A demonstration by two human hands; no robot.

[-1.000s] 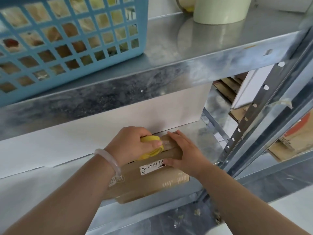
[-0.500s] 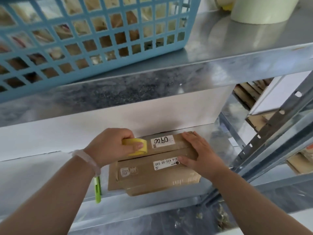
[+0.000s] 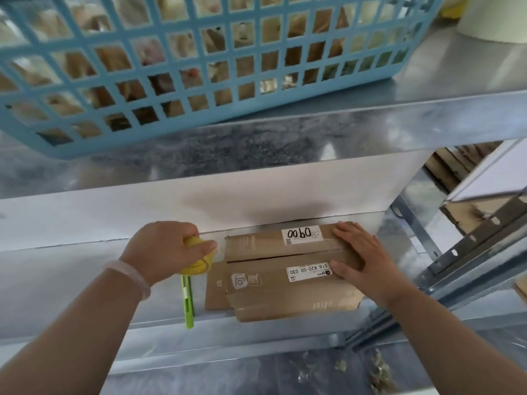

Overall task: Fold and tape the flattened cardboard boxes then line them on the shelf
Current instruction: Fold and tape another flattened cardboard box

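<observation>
A small brown cardboard box (image 3: 273, 269) with two white labels lies on the metal shelf (image 3: 85, 286), its top flaps meeting along a seam. My right hand (image 3: 362, 260) rests on the box's right end with fingers laid over it. My left hand (image 3: 168, 249) grips a yellow tape roll (image 3: 199, 265) just off the box's left edge. A loose flap sticks out at the box's lower left.
A green utility knife (image 3: 188, 303) lies on the shelf left of the box. A blue plastic basket (image 3: 199, 81) sits on the shelf above, with a white roll (image 3: 493, 21) beside it. A shelf upright (image 3: 467, 252) and stacked cardboard (image 3: 467, 212) are at right.
My left hand has drawn the yellow tape roll leftward across the box top to beyond its left edge. My right hand has stayed on the box's right end.
</observation>
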